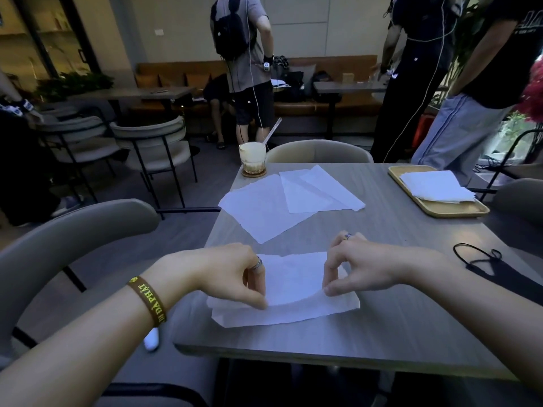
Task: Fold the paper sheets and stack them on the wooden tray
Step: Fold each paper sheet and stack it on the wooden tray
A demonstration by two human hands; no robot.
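Note:
A white paper sheet (289, 289) lies near the table's front edge, partly folded over itself. My left hand (232, 270) pinches its left side between thumb and fingers. My right hand (357, 267) pinches the right side, lifting the near layer into a curve. Further back lie three loose unfolded sheets (282, 198), overlapping each other. A wooden tray (449, 211) sits at the far right corner with a stack of folded sheets (435, 186) on it.
A glass drink with a straw (252, 158) stands on a coaster at the far left corner. A black face mask (505, 273) lies at the right edge. Grey chairs (73, 245) surround the table (396, 304); people stand behind it.

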